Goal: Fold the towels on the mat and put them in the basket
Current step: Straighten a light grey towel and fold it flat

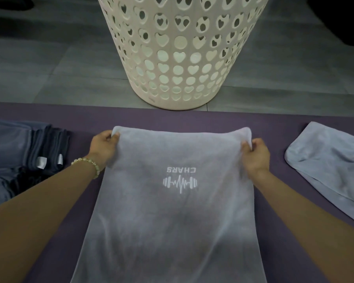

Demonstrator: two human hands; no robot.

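Soft, limp pale-grey terry towel (172, 211): left hand (103, 147) and right hand (255, 155) pinch its 2 far corners, best hold.

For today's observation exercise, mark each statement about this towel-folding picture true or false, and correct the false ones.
1. Both hands grip the far corners of the grey towel. True: left hand, right hand.
2. The basket stands on the mat. False: on the floor beyond it.
3. A bracelet is on the left wrist. True.
4. The dark towels lie to the right. False: left.
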